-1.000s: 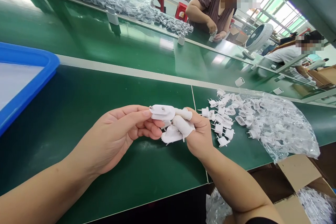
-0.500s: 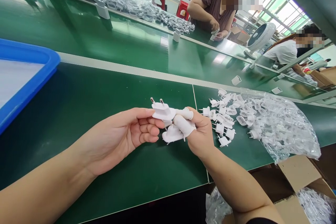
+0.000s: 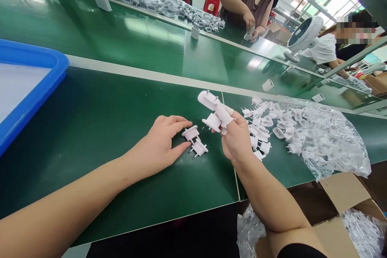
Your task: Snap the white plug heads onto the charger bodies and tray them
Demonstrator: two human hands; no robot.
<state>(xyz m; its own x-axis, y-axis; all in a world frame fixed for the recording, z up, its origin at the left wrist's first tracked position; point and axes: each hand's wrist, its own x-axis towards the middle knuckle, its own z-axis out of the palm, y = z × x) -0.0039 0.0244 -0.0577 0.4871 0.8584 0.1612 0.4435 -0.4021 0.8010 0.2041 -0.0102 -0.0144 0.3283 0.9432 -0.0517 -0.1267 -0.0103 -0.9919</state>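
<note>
Two white two-pin plug pieces [image 3: 191,133] lie on the green bench in front of me, touching or nearly so. My left hand [image 3: 161,139] is palm down beside them, its thumb and index finger spread around the nearer piece without a visible pinch. White finger covers wrap the fingers of my right hand [image 3: 234,129]. Raised above the bench, it grips white plugs [image 3: 212,121], at least two, one pointing up and left with its pins showing. The covered fingers hide part of them.
A heap of loose plugs [image 3: 260,129] spills from a clear plastic bag [image 3: 335,141] at right. A blue tray [image 3: 60,62] stands at left. Beyond the divider are white casings [image 3: 195,31] and a person handling a white part. Open cardboard boxes [image 3: 344,197] sit below right.
My left hand has turned palm down and moved away from the right hand. Two plugs now lie on the bench by it. My right hand has lifted slightly, still holding plugs.
</note>
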